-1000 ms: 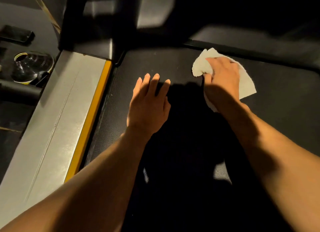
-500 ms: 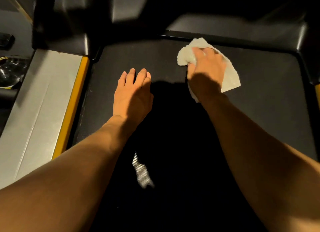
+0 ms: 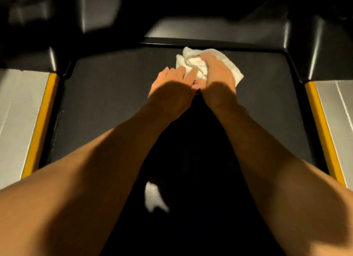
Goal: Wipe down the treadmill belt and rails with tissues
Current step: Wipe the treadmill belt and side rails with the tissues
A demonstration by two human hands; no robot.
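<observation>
A: The tissue (image 3: 191, 62) lies bunched at the far end of the belt (image 3: 107, 95), roughly midway across it. Your right hand (image 3: 219, 78) presses it palm-down, fingers almost straight, not clutching.
B: And your left hand (image 3: 170, 87), likewise uncurled, touches the tissue's edge with its fingertips (image 3: 193, 72); it holds nothing.
A: To wipe well, you probably should flatten the bunch first, so more paper meets the belt.
B: Then press evenly and pull overlapping strokes down the belt; its texture may shred thin paper. The rails (image 3: 21, 112) flank the belt on both sides, seemingly next.
</observation>
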